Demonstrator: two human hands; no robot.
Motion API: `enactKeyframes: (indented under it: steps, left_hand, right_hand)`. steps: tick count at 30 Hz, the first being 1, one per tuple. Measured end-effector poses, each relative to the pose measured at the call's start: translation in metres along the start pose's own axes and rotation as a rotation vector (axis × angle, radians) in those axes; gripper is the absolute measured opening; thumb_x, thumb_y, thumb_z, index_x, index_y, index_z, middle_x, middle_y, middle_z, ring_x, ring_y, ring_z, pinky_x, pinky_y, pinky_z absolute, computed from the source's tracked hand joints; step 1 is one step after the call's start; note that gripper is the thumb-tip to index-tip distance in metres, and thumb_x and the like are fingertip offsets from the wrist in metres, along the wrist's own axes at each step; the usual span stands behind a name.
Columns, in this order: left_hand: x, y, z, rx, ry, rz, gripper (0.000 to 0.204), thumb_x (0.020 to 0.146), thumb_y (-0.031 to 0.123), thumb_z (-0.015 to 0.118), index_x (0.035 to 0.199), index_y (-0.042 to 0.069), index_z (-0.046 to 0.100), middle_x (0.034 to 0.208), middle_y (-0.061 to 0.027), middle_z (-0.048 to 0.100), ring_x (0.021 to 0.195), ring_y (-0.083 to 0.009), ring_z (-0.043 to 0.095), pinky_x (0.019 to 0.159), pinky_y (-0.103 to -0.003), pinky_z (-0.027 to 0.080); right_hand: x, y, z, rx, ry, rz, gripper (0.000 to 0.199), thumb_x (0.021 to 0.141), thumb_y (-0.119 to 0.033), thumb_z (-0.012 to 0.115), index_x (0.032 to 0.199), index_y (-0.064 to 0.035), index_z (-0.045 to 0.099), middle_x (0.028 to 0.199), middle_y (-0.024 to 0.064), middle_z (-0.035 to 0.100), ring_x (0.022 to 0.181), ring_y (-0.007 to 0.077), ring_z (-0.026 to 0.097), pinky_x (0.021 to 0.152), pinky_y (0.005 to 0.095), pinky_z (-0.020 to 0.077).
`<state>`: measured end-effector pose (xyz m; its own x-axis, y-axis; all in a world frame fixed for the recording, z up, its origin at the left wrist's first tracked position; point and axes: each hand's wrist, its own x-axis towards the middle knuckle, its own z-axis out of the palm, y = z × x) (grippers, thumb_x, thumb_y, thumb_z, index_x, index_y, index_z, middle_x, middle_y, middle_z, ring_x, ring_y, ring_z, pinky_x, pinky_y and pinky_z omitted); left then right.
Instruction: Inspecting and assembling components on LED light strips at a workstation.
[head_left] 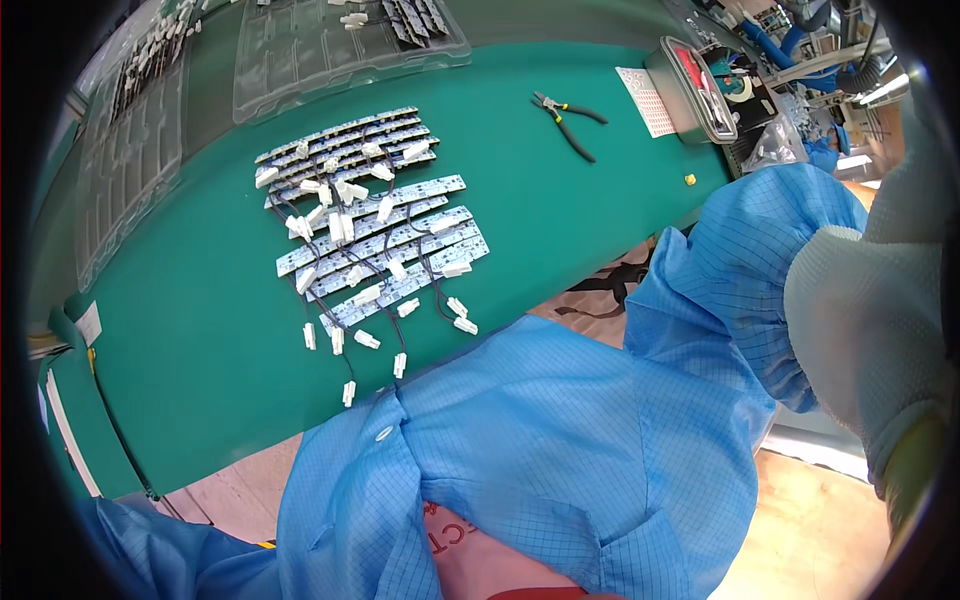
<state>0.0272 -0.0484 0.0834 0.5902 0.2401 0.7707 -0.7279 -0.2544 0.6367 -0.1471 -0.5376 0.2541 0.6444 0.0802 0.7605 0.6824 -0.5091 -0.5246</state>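
Note:
Rows of narrow circuit boards (pixel 385 262) lie on the green mat (pixel 560 210), with dark wires and white plug connectors (pixel 341 228) over and beside them. Neither hand touches them. My right arm is raised in a blue checked sleeve (pixel 745 260). Past its gathered cuff, my right hand (pixel 860 320) shows as a white knit glove very close to the camera; its fingers cannot be made out. Of my left arm only the blue sleeve (pixel 190 555) shows at the lower left, and the hand is outside the picture. Side cutters (pixel 568 122) with black and yellow handles rest beyond the boards.
Clear plastic trays (pixel 340 65) holding more boards and wired connectors stand along the far and left sides. A metal box (pixel 690 90) with tools sits at the far right, by a sheet of red-marked labels (pixel 647 102). A small yellow piece (pixel 690 180) lies near the right edge.

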Motion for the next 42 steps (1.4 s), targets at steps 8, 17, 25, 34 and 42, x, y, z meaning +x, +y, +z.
enactKeyframes:
  steps: [8, 17, 25, 34, 42]
  left_hand:
    - [-0.006, 0.009, -0.025, -0.038, 0.013, 0.007, 0.04, 0.09, 0.029, 0.044, 0.11, -0.003, 0.057, 0.11, -0.0222, 0.057, 0.107, -0.0305, 0.054, 0.09, -0.043, 0.043]
    - [-0.006, 0.022, -0.058, -0.042, 0.019, 0.046, 0.042, 0.089, 0.031, 0.045, 0.113, -0.002, 0.055, 0.113, -0.0219, 0.055, 0.11, -0.0297, 0.053, 0.092, -0.044, 0.041]
    - [0.01, 0.026, -0.069, -0.074, 0.005, 0.135, 0.045, 0.087, 0.032, 0.047, 0.115, -0.002, 0.054, 0.115, -0.0216, 0.054, 0.112, -0.0291, 0.052, 0.094, -0.044, 0.04]
    - [0.076, 0.004, -0.059, -0.18, 0.118, 0.41, 0.048, 0.086, 0.034, 0.048, 0.118, -0.002, 0.052, 0.118, -0.0213, 0.052, 0.114, -0.0284, 0.05, 0.097, -0.045, 0.038]
    - [0.031, -0.026, -0.061, -0.21, 0.109, 0.247, 0.051, 0.085, 0.035, 0.05, 0.12, -0.002, 0.05, 0.121, -0.0211, 0.051, 0.116, -0.0277, 0.049, 0.099, -0.045, 0.036]
  right_hand:
    - [0.026, 0.025, 0.044, 0.022, -0.031, -0.031, 0.073, 0.079, -0.028, 0.067, 0.135, 0.0004, 0.032, 0.128, 0.0241, 0.045, 0.11, 0.0411, 0.052, 0.085, 0.0467, 0.0497]
    - [0.027, 0.031, 0.084, 0.089, -0.043, -0.079, 0.071, 0.079, -0.028, 0.067, 0.135, 0.0006, 0.033, 0.128, 0.0242, 0.045, 0.11, 0.0406, 0.053, 0.084, 0.0465, 0.05]
    - [0.034, 0.052, 0.07, 0.127, -0.002, -0.156, 0.07, 0.079, -0.028, 0.067, 0.134, 0.0007, 0.034, 0.127, 0.0243, 0.046, 0.11, 0.0402, 0.053, 0.084, 0.0463, 0.0503]
    - [0.044, -0.008, 0.167, 0.108, 0.054, -0.468, 0.069, 0.079, -0.028, 0.067, 0.133, 0.0009, 0.035, 0.127, 0.0245, 0.046, 0.109, 0.0397, 0.053, 0.083, 0.0461, 0.0506]
    - [0.073, 0.039, 0.154, 0.12, -0.071, -0.355, 0.069, 0.079, -0.029, 0.067, 0.133, 0.0011, 0.036, 0.127, 0.0246, 0.046, 0.109, 0.0393, 0.053, 0.083, 0.0459, 0.0509]
